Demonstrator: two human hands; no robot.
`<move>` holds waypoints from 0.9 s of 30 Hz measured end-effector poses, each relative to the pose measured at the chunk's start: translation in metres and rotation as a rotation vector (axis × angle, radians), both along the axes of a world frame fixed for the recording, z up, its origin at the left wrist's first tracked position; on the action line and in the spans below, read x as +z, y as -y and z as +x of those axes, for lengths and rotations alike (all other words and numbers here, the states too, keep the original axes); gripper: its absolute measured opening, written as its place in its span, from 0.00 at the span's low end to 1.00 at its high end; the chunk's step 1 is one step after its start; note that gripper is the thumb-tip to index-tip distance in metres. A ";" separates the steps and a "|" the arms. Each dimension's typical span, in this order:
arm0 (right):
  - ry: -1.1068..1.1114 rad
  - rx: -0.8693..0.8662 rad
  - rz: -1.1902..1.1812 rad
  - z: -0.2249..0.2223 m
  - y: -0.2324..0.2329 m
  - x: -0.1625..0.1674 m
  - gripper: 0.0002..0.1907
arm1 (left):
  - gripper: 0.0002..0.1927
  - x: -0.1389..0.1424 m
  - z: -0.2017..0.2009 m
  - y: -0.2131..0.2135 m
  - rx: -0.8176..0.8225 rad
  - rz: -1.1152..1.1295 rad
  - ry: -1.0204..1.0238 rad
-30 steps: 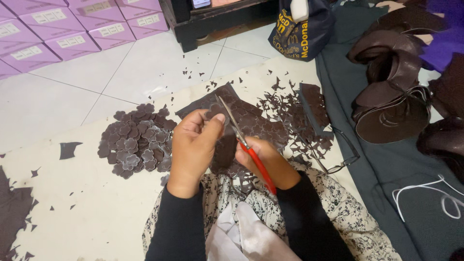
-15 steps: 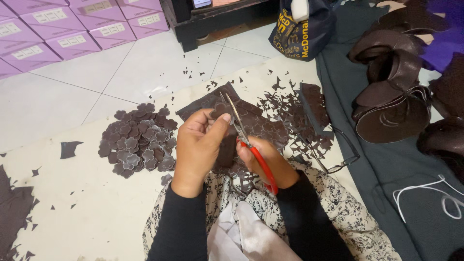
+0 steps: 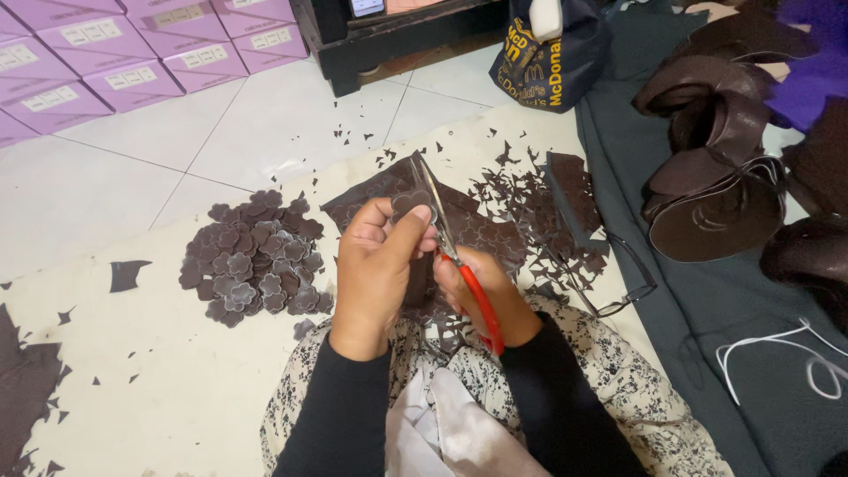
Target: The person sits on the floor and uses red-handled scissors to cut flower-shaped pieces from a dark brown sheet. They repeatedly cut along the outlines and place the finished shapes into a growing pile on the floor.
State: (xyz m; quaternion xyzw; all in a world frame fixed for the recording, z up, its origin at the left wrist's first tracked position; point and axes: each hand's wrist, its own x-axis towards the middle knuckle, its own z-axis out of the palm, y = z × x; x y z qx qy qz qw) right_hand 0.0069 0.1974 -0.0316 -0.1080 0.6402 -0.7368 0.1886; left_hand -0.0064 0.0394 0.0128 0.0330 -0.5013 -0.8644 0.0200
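My left hand [image 3: 378, 269] pinches a small dark brown flower-shaped piece [image 3: 412, 203] between thumb and fingers. My right hand [image 3: 481, 291] grips red-handled scissors [image 3: 459, 265], whose metal blades point up and away beside the piece. Under both hands lies a dark brown sheet [image 3: 468, 225] stamped with flower outlines. Left of my hands sits a pile of cut brown flower shapes [image 3: 256, 261] on the cream mat [image 3: 159, 380].
Brown offcuts [image 3: 530, 199] litter the mat to the right, near a pair of glasses [image 3: 618, 283]. Rolled brown sheets [image 3: 715, 177] lie on a dark grey cloth [image 3: 751, 336]. Pink boxes [image 3: 132, 53], a dark bag [image 3: 543, 53] and a black shelf stand beyond.
My left hand has turned the small piece slightly and the scissor blades have shifted a little along it. The pile and sheet stay where they were.
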 end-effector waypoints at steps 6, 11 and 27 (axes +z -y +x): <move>-0.123 -0.085 0.074 0.002 0.006 0.002 0.20 | 0.05 -0.004 -0.002 -0.013 0.028 0.068 0.033; -0.201 -0.154 0.137 0.004 0.012 0.009 0.22 | 0.05 -0.004 -0.002 -0.016 0.046 0.104 0.031; -0.123 0.004 0.215 0.000 0.000 0.008 0.24 | 0.03 0.004 -0.001 0.012 0.122 0.037 -0.024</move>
